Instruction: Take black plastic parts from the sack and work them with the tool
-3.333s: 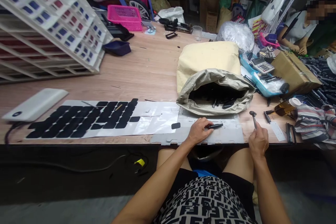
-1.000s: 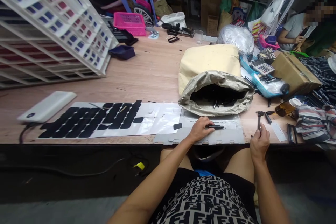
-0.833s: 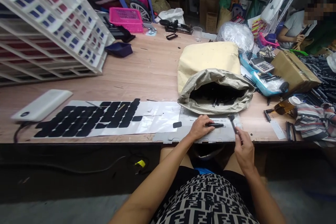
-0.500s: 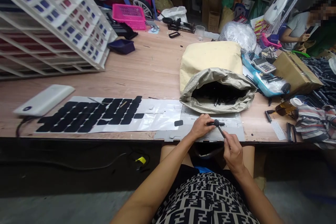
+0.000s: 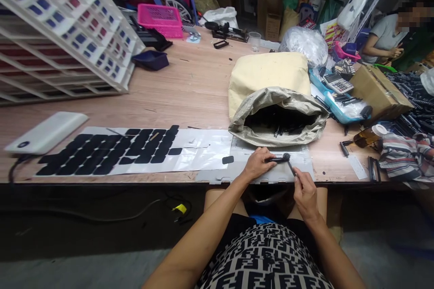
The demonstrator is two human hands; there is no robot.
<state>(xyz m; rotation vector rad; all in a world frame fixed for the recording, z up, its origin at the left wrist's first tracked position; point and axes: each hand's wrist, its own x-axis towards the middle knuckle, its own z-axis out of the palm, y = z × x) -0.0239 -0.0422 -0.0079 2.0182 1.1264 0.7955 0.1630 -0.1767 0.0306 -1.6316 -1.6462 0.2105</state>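
My left hand (image 5: 260,162) is closed on one end of a slim black plastic piece (image 5: 276,160), held over the grey board (image 5: 244,165) at the table's front edge. Between the fingers of my right hand (image 5: 306,192) is a thin dark stick with a round black head (image 5: 286,157). That head meets the far end of the black piece. Just behind both hands lies a cream sack (image 5: 271,72), its mouth facing me with black parts inside. To the left, a white sheet (image 5: 203,162) carries rows of black rounded stickers (image 5: 111,151).
A white plastic basket (image 5: 129,76) and a white flat device (image 5: 47,133) stand at left. At right are an amber bottle (image 5: 366,137), a striped cloth (image 5: 396,153), a blue tray (image 5: 339,113) and a cardboard box (image 5: 379,92). Another person (image 5: 386,38) sits far right.
The round-headed stick has shifted slightly right along the black piece, together with my right hand. My left hand keeps its grip. The view has moved a little.
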